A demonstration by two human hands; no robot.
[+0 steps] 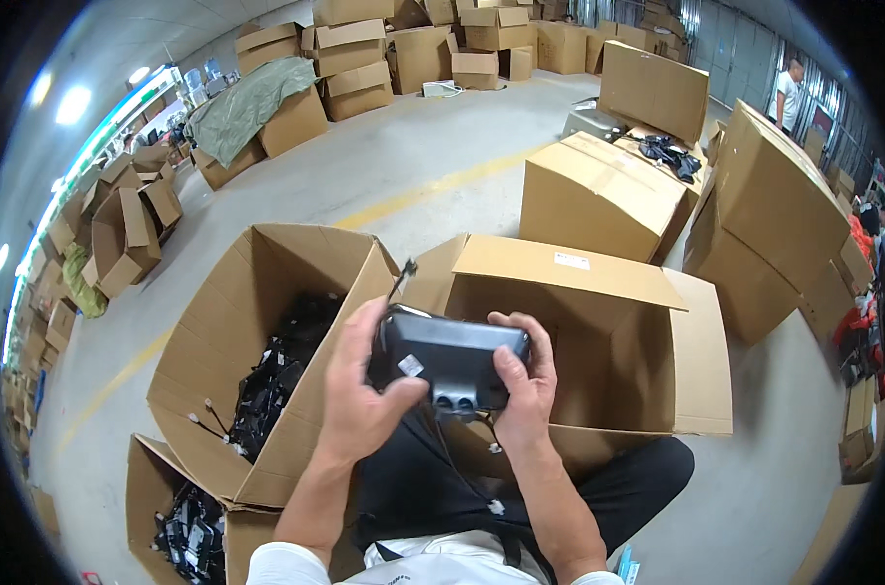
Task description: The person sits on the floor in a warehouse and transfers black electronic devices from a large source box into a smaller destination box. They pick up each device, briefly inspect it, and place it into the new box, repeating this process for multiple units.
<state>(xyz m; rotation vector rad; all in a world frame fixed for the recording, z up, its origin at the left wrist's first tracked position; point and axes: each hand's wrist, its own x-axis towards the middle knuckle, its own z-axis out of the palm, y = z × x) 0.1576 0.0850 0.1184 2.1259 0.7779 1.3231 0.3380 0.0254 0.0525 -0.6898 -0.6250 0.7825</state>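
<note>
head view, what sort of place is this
Probably a warehouse or workshop: cardboard boxes are stacked at the back, a yellow line marks the floor, and black parts fill part of an open box.

Filled at frame centre by the black plastic housing [467, 353] between the hands [525, 390]. Open from above, right of centre, into the wide-mouthed carton [642, 356], but overhung along the top by the back flap [569, 270]. Barred sideways, left of centre, by the wall of the tall carton [194, 336]; passable over its rim, down to heaped black parts [267, 395]. Crowded below centre by a dangling white plug [496, 507], lower right by a bent leg [652, 473]. Passable over grey floor [355, 171], upper left of centre.
</note>
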